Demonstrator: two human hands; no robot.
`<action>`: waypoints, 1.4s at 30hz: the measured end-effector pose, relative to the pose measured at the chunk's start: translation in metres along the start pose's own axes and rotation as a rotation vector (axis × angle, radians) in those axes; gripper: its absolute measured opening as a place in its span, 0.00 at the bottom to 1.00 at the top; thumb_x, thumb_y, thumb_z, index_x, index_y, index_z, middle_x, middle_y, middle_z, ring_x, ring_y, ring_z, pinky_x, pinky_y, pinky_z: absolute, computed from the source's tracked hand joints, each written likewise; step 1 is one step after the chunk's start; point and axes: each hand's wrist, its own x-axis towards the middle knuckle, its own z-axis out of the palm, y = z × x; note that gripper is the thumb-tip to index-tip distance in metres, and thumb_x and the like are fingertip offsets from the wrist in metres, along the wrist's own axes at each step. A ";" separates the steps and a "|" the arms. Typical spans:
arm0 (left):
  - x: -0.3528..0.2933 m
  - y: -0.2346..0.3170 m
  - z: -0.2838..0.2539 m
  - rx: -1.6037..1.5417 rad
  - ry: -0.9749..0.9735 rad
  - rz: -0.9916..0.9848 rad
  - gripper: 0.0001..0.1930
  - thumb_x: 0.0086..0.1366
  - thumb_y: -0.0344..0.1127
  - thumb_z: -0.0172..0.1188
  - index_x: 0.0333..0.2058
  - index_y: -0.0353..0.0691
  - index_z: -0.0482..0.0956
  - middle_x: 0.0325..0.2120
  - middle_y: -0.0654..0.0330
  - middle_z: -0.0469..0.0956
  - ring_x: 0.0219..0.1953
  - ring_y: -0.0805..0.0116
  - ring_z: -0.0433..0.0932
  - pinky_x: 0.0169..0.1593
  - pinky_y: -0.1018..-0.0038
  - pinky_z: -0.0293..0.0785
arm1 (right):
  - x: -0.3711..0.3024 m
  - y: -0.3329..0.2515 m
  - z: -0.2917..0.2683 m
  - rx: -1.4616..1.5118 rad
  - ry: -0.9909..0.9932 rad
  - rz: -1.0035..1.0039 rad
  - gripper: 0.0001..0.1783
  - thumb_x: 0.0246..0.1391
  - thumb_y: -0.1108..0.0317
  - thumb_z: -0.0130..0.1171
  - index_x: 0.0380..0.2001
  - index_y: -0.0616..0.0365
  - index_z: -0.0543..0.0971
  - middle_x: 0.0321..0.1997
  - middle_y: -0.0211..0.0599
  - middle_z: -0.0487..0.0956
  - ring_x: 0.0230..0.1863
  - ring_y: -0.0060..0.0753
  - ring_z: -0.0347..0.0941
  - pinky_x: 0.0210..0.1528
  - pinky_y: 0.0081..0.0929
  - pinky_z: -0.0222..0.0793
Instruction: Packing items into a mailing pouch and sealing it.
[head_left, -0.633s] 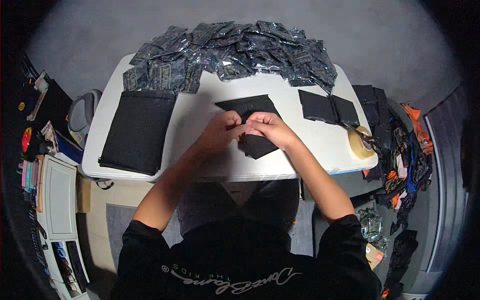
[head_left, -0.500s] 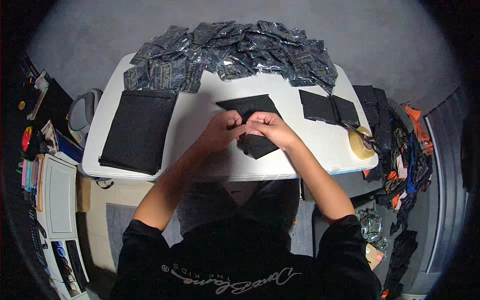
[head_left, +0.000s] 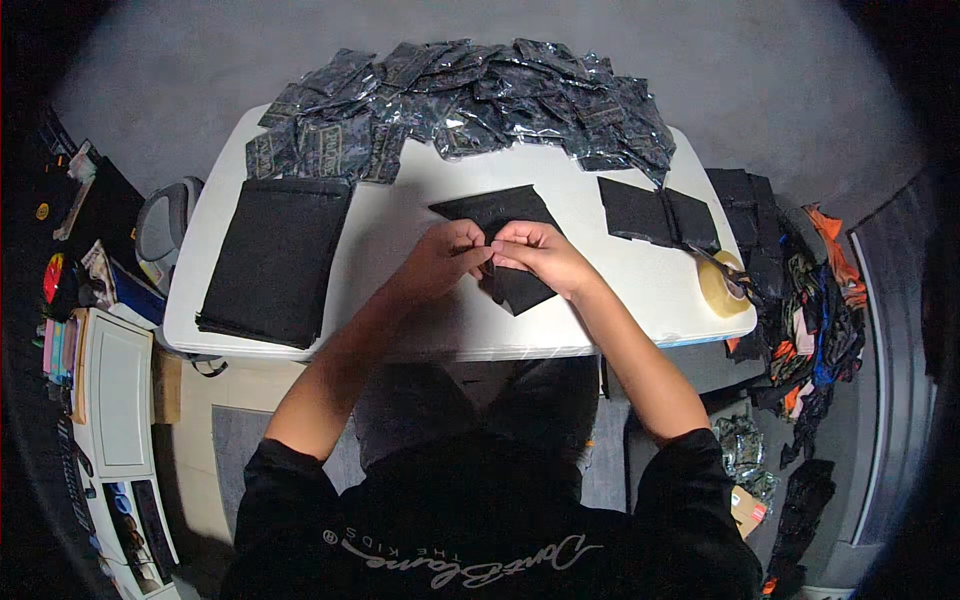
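A black folded piece (head_left: pixel 525 208), like thin fabric or a flat pouch, lies askew in the middle of the white table (head_left: pixel 590 270). My left hand (head_left: pixel 443 262) and my right hand (head_left: pixel 545 258) meet over it, fingertips pinched close together. Both appear to grip its near middle part, with a corner showing below the fingers. What exactly sits between the fingertips is hidden. To the left rests a neat stack of flat black pieces (head_left: pixel 275 262). Two more flat black pieces (head_left: pixel 635 212) lie on the right.
Many shiny plastic-wrapped dark packets (head_left: pixel 490 95) are heaped along the table's far edge. A clear tape roll (head_left: pixel 720 285) sits at the right edge beside a dark tool. Beyond it hang coloured cloths (head_left: pixel 800 330). A white cabinet (head_left: pixel 122 400) stands lower left.
Hardly anything differs. My hands stay pinched at the same spot, and the far flap of the black piece has shifted slightly.
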 end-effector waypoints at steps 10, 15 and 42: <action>0.001 -0.004 -0.002 -0.029 -0.028 0.042 0.08 0.73 0.33 0.61 0.37 0.34 0.78 0.30 0.59 0.83 0.33 0.72 0.82 0.39 0.73 0.80 | 0.000 -0.004 0.003 -0.016 -0.002 0.002 0.06 0.67 0.69 0.62 0.42 0.60 0.82 0.39 0.25 0.82 0.41 0.15 0.78 0.49 0.14 0.76; 0.000 0.001 -0.003 0.029 -0.042 0.000 0.06 0.73 0.32 0.59 0.37 0.36 0.78 0.31 0.62 0.81 0.34 0.72 0.81 0.43 0.72 0.79 | 0.000 -0.003 0.003 0.025 0.013 0.015 0.06 0.67 0.69 0.62 0.42 0.60 0.82 0.39 0.25 0.82 0.41 0.15 0.78 0.48 0.13 0.76; 0.005 0.000 -0.002 0.147 0.288 -0.076 0.09 0.67 0.33 0.68 0.32 0.39 0.76 0.19 0.68 0.76 0.23 0.79 0.74 0.29 0.77 0.70 | -0.046 -0.028 0.055 -0.749 0.222 -0.359 0.19 0.46 0.70 0.79 0.41 0.61 0.82 0.38 0.33 0.83 0.37 0.20 0.78 0.42 0.22 0.75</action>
